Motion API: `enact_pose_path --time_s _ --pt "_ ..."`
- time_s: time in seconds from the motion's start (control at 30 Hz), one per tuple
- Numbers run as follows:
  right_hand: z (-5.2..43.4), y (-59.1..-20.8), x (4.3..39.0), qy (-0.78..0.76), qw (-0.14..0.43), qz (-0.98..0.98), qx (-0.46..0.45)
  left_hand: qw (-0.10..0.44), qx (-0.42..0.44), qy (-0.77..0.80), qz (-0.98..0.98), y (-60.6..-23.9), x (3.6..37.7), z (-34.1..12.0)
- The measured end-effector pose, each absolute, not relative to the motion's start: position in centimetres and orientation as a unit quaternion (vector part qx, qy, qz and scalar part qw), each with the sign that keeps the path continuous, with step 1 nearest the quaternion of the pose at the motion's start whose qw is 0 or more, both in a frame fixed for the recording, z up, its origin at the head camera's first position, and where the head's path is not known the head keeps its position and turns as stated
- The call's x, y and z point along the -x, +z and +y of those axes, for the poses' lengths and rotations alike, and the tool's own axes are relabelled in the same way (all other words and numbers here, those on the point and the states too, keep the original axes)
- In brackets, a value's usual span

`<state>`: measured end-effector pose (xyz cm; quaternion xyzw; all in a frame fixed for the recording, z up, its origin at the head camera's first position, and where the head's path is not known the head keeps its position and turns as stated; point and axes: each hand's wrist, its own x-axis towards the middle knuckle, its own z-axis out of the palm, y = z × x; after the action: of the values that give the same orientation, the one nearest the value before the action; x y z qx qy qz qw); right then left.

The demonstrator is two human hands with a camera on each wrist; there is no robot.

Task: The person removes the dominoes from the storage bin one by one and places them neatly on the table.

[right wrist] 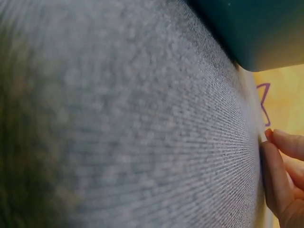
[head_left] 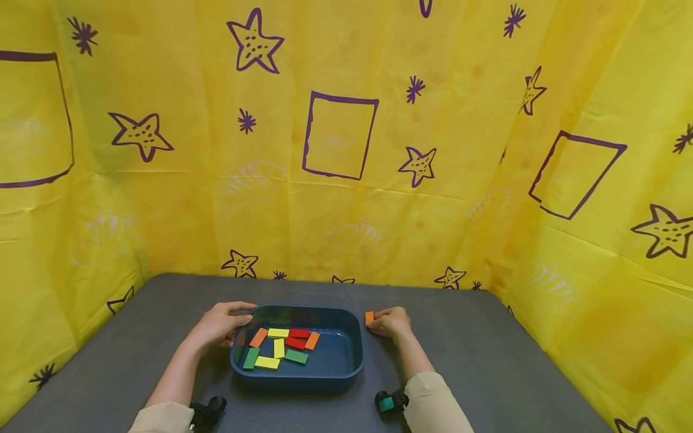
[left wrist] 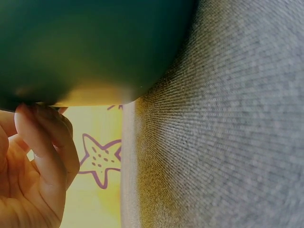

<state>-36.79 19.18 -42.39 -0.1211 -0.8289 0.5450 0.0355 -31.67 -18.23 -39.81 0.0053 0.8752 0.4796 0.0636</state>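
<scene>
- Pinching orange block (head_left: 369, 319) in right hand (head_left: 392, 323), just right of tray (head_left: 340, 355).
- Left hand (head_left: 218, 325) grips the tray's left rim.
- Tray holds more blocks (head_left: 278, 349): orange, yellow, red, green.
- Table (head_left: 465, 349): grey, cloth-textured surface.
- Yellow curtain (head_left: 308, 207) on three sides, printed with purple starfish (head_left: 143, 133) and rectangles (head_left: 376, 120).

Dark grey tabletop (head_left: 487, 373) observed; a fine woven texture is shown up close, and rounded corners are noted at eleven and one o'clock. An open blue tray (head_left: 298, 383) is placed near its middle, long sides facing twelve and six. At the tray's two o'clock, an orange block (head_left: 370, 318) is held low; contact with the surface cannot be confirmed.
</scene>
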Motion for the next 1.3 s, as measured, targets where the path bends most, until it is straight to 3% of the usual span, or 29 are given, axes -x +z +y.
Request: enact_pose_path --time_s 0.27,1.3 --pt "19.38 -42.51 36.76 0.595 0.013 -0.795 0.117 0.062 -0.006 0.479 0.876 -39.74 31.66 -18.17" --pt "19.42 -42.15 36.67 0.534 0.024 -0.836 0.128 0.059 0.001 0.48 0.875 -39.89 31.73 -18.2"
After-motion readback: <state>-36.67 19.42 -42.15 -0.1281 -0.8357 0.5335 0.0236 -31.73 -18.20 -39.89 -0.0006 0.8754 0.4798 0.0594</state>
